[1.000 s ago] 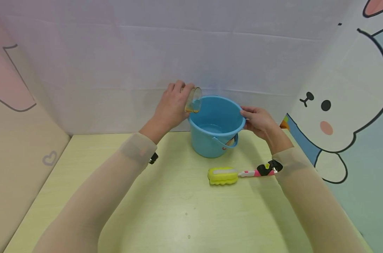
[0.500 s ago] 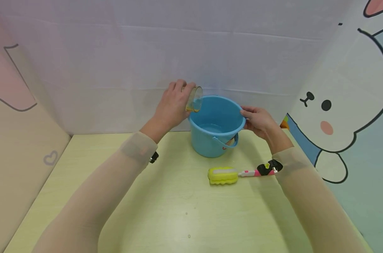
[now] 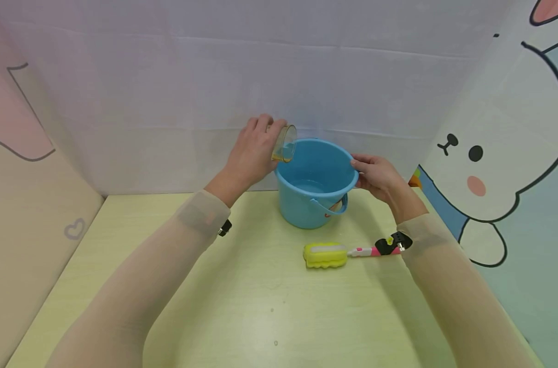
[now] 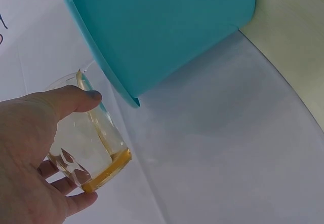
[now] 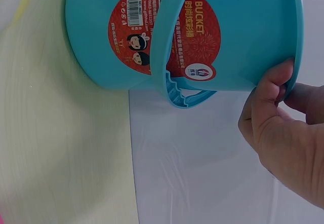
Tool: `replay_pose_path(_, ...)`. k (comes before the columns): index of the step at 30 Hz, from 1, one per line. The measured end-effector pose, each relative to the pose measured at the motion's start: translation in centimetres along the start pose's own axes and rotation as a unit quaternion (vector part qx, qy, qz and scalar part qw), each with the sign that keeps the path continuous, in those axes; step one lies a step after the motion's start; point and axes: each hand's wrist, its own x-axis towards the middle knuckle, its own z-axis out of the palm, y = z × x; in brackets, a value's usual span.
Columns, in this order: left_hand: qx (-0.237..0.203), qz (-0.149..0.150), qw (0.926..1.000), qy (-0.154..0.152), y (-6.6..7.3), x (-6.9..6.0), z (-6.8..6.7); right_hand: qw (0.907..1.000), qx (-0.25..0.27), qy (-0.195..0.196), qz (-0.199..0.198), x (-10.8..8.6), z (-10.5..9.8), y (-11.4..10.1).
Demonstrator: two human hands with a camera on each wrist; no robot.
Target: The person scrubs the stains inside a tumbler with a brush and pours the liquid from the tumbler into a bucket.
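Observation:
My left hand (image 3: 254,148) grips an amber-tinted glass cup (image 3: 284,144) tilted on its side, its mouth over the left rim of a blue bucket (image 3: 308,207). In the left wrist view the thumb and fingers wrap the clear glass (image 4: 88,133), which has a yellowish edge. A little water shows on the bucket's floor. My right hand (image 3: 375,175) pinches the bucket's right rim between thumb and fingers. The right wrist view shows the bucket's hanging handle (image 5: 169,46) and red label (image 5: 197,31). The bucket stands upright on the table.
A yellow sponge brush (image 3: 325,255) with a white and pink handle (image 3: 363,252) lies in front of the bucket, its end under the right wrist. A white sheet (image 3: 214,87) hangs right behind the pale table (image 3: 223,306), which has small droplets near its front.
The left hand and the glass cup have shifted slightly up and to the right over the bucket's rim. The right hand, bucket and brush stay in place.

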Motion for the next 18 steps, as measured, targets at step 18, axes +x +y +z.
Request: replay_pose_path(18,0.009,0.011,0.9999,-0.001,0.12,0.05,0.01,1.0000,-0.002,0.004,0.006,-0.15,-0.06,-0.06)
